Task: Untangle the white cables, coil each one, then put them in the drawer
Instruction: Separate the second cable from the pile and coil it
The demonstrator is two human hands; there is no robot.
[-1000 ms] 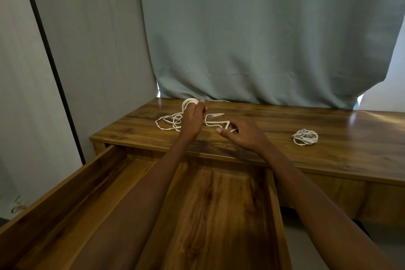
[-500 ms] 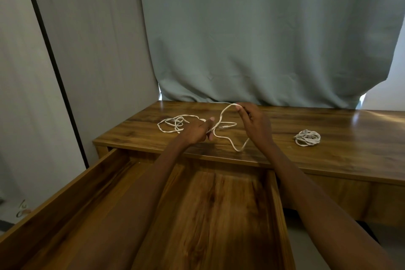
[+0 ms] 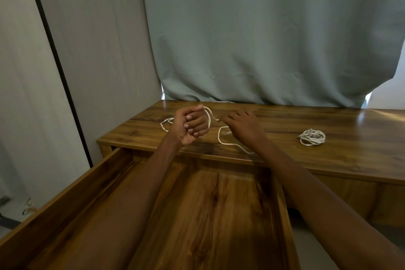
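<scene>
- The left hand (image 3: 190, 126), a half-second ago low on the surface (image 3: 328, 129), is now raised at frame centre and curled shut, a turn of the loose white cable (image 3: 221, 138) wrapped over its fingers (image 3: 198, 124).
- The right hand (image 3: 242, 126) has dropped from holding a high loop; fingers loosely spread over the cable, and I cannot tell if it pinches.
- Slack trails left of the fist and curls toward the surface's near edge.
- Judged: coiling of this cable has begun, few turns made.
- The coiled cable (image 3: 311, 137) lies right of centre, outside the open, bare drawer (image 3: 210, 215).
</scene>
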